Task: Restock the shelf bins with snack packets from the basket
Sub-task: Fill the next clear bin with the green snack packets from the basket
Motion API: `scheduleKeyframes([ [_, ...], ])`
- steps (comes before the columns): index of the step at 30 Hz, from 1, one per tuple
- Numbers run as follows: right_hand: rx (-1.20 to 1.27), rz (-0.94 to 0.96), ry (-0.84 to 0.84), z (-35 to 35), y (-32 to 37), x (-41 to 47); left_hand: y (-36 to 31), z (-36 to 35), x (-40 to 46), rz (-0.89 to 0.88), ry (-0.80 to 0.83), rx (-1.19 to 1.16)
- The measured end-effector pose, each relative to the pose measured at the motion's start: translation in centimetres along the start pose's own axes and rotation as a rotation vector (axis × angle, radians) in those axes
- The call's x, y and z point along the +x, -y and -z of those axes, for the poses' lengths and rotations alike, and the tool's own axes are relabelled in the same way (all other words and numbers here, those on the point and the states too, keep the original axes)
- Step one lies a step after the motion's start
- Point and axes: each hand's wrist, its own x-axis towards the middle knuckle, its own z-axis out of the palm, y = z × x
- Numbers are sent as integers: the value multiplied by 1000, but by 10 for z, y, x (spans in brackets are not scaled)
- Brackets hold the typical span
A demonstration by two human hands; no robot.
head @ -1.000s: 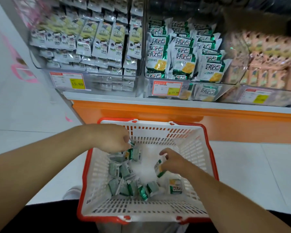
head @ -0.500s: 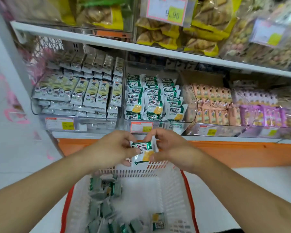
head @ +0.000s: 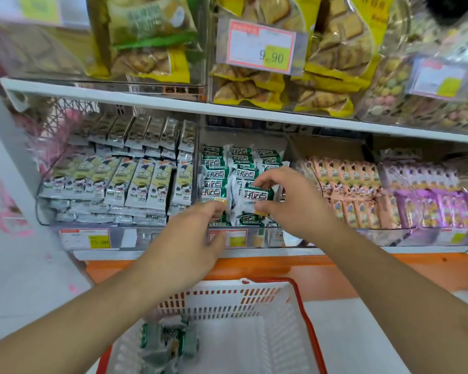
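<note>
At the middle shelf bin (head: 254, 233), a green-and-white snack packet (head: 256, 197) is pinched by the right hand (head: 289, 203) at top and bottom and set among matching packets, while its left edge is steadied by the curled fingertips of the left hand (head: 189, 247). Placement appears underway; release, then a return to the basket (head: 303, 306), is likely required next.

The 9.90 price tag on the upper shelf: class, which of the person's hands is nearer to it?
Right. The right hand is almost directly below the 9.90 price tag, holding a green packet; the left hand is lower and further left.
</note>
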Motion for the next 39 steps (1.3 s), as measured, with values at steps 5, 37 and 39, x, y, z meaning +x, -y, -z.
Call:
scheduleKeyframes([
  [5,-208,78,2,-28,-21,17,6,-8,-2,-50,38,77],
  [37,-239,-372,921,-199,-80,-152,133,-31,-84,482,441,283],
  [39,-311,-436,985,-223,-104,-177,148,-34,-89,565,510,324],
])
